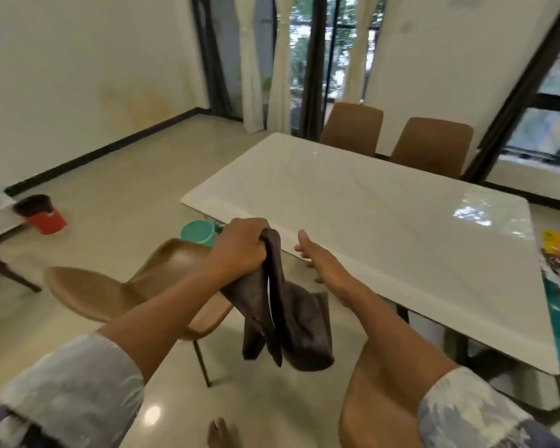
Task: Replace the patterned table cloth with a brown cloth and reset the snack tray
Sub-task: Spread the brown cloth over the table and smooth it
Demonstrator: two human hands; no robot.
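Brown cloth (288, 315) in left hand (240, 247)

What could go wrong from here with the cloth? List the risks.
1. The brown cloth is bunched in the left hand alone, while the right hand is open and off it; spread one-handed, it may land crooked or creased on the table.
2. Its loose end hangs beside the chair and could snag there.
3. The glossy tabletop looks slick, so the cloth might slide off.

Home dining room: table (385, 221), chairs (432, 145).
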